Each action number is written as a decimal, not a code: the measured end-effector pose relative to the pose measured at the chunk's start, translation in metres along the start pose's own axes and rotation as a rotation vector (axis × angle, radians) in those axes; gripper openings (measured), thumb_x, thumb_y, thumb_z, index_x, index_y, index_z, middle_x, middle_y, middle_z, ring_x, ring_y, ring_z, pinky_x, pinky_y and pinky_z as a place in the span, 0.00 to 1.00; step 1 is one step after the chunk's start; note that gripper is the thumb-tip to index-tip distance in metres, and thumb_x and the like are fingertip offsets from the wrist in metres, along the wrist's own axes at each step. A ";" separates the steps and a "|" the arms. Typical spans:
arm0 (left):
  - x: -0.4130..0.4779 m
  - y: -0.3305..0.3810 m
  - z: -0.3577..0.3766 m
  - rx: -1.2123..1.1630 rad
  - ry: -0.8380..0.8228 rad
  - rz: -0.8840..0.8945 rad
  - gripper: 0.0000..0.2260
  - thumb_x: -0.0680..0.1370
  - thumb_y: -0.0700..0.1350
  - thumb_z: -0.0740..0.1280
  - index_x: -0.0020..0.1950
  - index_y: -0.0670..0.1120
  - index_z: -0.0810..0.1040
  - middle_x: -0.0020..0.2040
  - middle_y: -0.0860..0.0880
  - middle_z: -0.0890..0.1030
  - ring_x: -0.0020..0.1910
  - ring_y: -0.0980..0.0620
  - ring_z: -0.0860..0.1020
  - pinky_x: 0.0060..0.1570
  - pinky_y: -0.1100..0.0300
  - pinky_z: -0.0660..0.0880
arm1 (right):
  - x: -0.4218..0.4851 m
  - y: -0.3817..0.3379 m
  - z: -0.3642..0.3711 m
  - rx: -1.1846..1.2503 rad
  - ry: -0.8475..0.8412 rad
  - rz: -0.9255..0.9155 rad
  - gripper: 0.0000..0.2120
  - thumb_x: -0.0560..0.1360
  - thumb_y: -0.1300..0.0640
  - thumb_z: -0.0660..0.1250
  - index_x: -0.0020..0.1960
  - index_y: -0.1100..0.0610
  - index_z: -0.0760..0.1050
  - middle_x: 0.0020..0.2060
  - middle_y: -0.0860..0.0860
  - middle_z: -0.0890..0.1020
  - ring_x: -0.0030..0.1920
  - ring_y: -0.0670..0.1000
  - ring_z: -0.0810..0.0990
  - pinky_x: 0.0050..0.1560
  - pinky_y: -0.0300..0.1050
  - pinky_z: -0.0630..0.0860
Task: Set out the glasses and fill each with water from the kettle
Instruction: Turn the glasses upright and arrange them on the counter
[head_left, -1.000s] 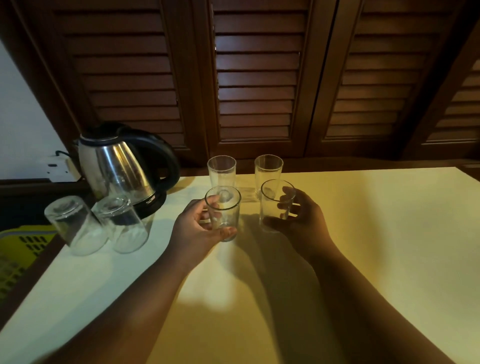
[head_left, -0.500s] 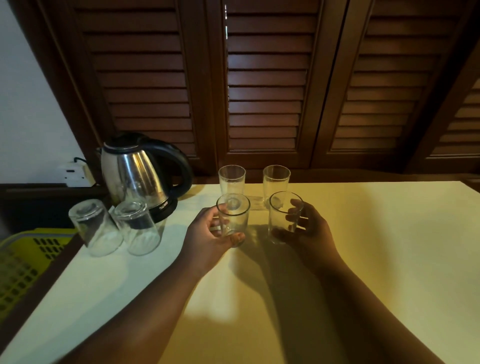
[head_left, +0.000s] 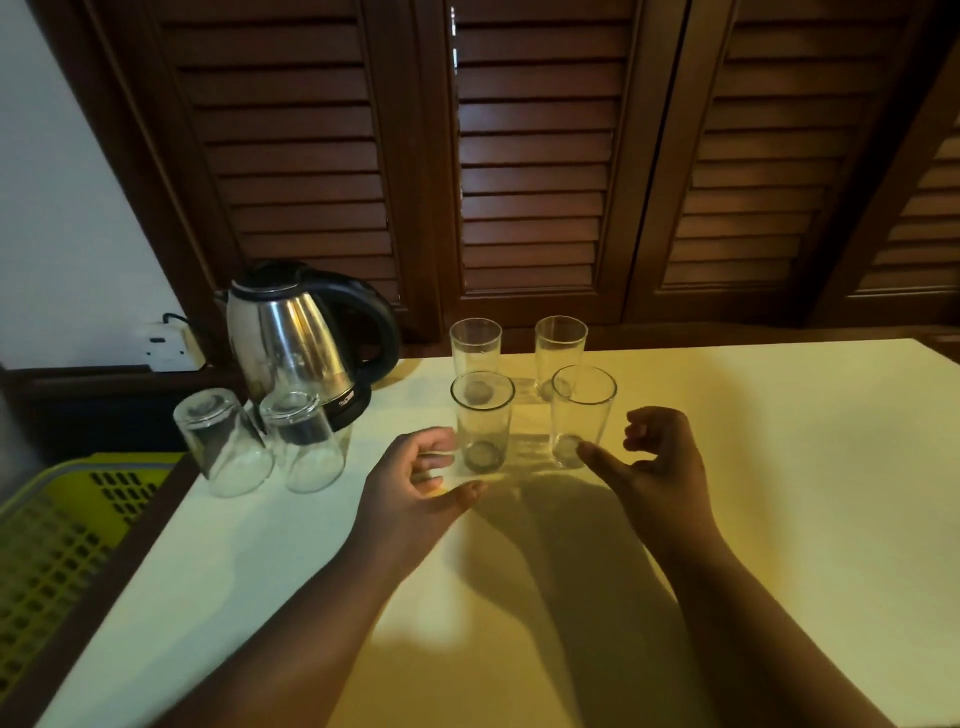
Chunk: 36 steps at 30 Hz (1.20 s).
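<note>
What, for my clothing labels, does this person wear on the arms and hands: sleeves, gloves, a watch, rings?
Nothing that shows. The left hand and right hand are ungloved, no ring or watch visible; the left forearm and right forearm are uncovered down to the picture's edge, so no sleeve appears. Dim light could hide a thin ring.

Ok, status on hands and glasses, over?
Both empty: left hand, right hand, beside upright glasses. All four unfilled. Two inverted glasses crowd kettle; its handle clear.
</note>
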<state>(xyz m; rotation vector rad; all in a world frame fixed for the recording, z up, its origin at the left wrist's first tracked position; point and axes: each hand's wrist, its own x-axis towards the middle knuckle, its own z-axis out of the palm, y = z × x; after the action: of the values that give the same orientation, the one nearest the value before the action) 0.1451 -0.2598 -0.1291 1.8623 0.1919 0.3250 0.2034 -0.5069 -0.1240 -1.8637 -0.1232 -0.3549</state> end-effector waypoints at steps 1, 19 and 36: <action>-0.005 -0.002 -0.004 -0.008 -0.014 -0.002 0.27 0.69 0.47 0.82 0.65 0.58 0.78 0.58 0.57 0.82 0.59 0.59 0.80 0.57 0.63 0.78 | -0.007 -0.004 0.002 0.028 -0.022 0.004 0.26 0.67 0.46 0.81 0.59 0.50 0.71 0.52 0.48 0.77 0.48 0.51 0.80 0.39 0.42 0.79; -0.059 -0.020 -0.126 -0.171 0.091 -0.057 0.19 0.69 0.37 0.81 0.57 0.49 0.83 0.52 0.52 0.86 0.52 0.55 0.84 0.46 0.62 0.81 | -0.092 -0.061 0.103 0.055 -0.376 -0.085 0.22 0.68 0.37 0.73 0.57 0.43 0.74 0.53 0.35 0.79 0.56 0.44 0.80 0.48 0.47 0.81; -0.007 -0.008 -0.248 0.418 0.102 0.265 0.27 0.71 0.48 0.79 0.67 0.54 0.73 0.62 0.54 0.77 0.57 0.59 0.77 0.51 0.63 0.78 | -0.063 -0.128 0.199 -0.298 -0.409 -0.379 0.35 0.73 0.46 0.77 0.75 0.45 0.66 0.69 0.46 0.69 0.64 0.44 0.72 0.58 0.39 0.76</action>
<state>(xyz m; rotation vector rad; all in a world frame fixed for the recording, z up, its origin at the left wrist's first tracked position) 0.0605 -0.0354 -0.0670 2.2925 0.0847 0.5998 0.1460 -0.2722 -0.0818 -2.1894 -0.7432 -0.2535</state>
